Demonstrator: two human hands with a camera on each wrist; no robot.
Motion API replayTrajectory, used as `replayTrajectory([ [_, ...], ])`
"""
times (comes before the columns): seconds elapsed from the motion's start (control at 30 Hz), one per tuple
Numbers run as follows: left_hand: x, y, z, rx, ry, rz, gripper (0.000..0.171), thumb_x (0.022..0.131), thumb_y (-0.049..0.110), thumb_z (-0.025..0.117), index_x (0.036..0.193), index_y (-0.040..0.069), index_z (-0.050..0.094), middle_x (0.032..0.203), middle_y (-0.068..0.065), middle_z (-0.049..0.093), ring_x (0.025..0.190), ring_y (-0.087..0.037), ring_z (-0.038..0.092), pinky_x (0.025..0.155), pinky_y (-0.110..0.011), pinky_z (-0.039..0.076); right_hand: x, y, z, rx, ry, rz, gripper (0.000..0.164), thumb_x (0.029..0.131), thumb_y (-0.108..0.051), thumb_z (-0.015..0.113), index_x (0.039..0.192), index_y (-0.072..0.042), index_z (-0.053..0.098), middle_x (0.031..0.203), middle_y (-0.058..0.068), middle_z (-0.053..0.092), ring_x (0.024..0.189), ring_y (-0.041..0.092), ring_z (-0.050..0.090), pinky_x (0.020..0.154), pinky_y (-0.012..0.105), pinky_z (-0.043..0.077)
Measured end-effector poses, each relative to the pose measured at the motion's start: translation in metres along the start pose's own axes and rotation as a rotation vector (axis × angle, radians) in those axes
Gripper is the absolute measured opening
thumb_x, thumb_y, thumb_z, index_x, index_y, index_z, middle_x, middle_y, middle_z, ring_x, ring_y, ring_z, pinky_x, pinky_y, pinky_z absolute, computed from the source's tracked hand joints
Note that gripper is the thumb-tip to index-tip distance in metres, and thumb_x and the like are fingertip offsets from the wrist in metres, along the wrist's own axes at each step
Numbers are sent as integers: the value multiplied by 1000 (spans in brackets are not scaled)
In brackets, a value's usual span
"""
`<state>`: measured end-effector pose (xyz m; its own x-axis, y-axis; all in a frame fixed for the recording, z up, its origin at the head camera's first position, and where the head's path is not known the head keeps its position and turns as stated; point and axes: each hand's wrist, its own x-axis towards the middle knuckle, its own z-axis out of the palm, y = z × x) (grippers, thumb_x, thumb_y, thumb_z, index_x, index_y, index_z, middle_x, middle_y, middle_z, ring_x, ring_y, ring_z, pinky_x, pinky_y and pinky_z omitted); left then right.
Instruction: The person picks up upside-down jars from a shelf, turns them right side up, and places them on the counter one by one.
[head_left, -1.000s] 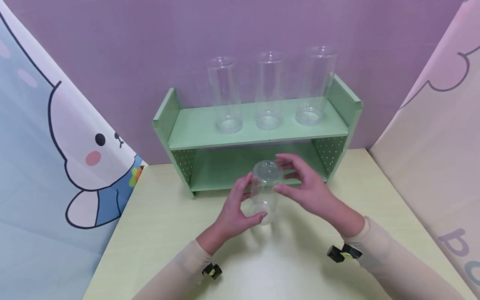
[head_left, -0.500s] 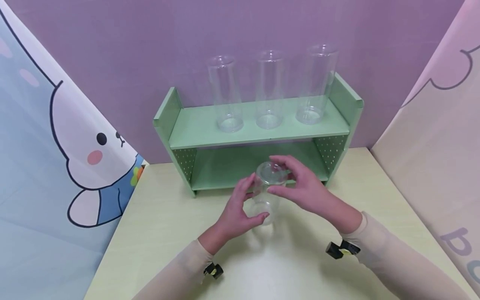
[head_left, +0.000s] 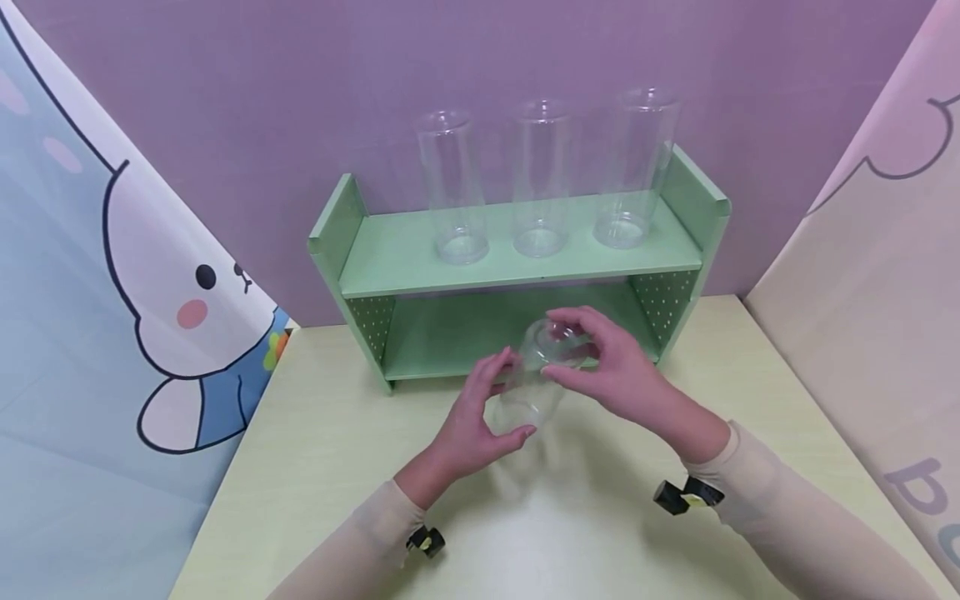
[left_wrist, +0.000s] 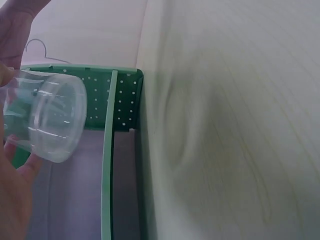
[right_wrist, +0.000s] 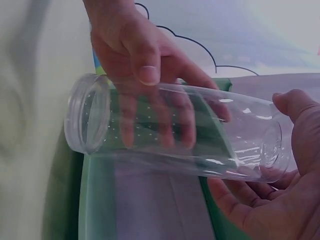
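Note:
A clear plastic jar [head_left: 534, 390] is held tilted over the table, its upper end leaning right. My right hand [head_left: 611, 375] grips that upper end, thumb in front and fingers on the far side. Around the lower part curls my left hand [head_left: 468, 425], its thumb near the bottom end. In the right wrist view, the left fingers show through the jar [right_wrist: 165, 130], whose thick-ringed end points left. The left wrist view has the jar's ringed end [left_wrist: 62, 117] well off the tabletop. On the shelf's upper board stand three tall clear cylinders [head_left: 453, 200], upright in a row.
Behind the hands stands a green two-tier shelf [head_left: 360, 258] with perforated sides, close to the purple backdrop [head_left: 247, 100]. Its lower board [head_left: 427, 342] lies right behind the jar. The pale wooden table [head_left: 322, 442] is flanked by printed cloths [head_left: 67, 333] on both sides.
The jar has gone from upright to tilted, its upper end swinging right. My right hand has closed in around that end; my left hand has hardly moved.

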<state>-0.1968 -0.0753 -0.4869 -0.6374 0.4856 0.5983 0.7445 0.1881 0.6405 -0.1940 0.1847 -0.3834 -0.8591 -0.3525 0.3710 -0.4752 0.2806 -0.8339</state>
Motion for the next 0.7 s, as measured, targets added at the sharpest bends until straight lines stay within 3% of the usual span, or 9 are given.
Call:
replayTrajectory([
  [0.1,-2,-1,-2,6,-1,-53,113,84,9,95,175,19,28,164,-9,44,145,-31,54,115,-48,55,1,-2,-4,25,33,-22,64,93,0,88,150,-5,61,134,11,68,122,26,68,96,32,64],
  [0.33,-6,-5,-5,10,-22,-147,107,84,15,96,172,16,35,164,-5,44,145,-26,52,117,-47,53,2,-7,-13,58,69,-80,61,94,8,83,150,-1,60,134,14,71,125,17,67,99,25,60],
  [0.5,-9,-7,-6,-3,-26,-222,109,84,18,97,172,21,34,164,-2,46,145,-24,53,117,-52,52,2,-10,-16,83,87,-83,62,93,11,82,150,0,60,134,16,70,125,14,67,99,24,60],
  [0.7,-11,-8,-5,-49,-21,-270,105,85,16,95,172,18,35,165,-3,47,148,-26,50,117,-54,51,2,-11,-18,111,95,-81,62,93,12,80,150,1,60,135,18,70,125,14,67,99,25,61],
])
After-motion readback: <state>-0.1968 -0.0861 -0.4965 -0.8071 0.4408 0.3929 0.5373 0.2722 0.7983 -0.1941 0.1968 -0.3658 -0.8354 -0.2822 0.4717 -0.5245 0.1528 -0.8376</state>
